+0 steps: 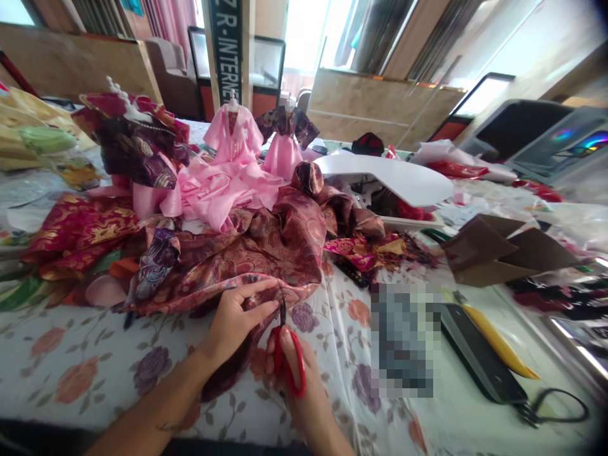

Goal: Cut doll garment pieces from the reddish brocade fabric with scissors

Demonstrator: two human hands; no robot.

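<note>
Holding scissors, bkgd sign "R-INTERNE"

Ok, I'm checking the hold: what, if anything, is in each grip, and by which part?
The right grip has the red-handled scissors by the handle loops; the left grip pinches the coppery patterned fabric along its near edge.

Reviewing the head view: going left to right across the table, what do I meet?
Magenta cloth with gold floral pattern, dark purple patterned fabric piece, bare left hand, red-handled scissors, flat black case with a looped cord.
</note>
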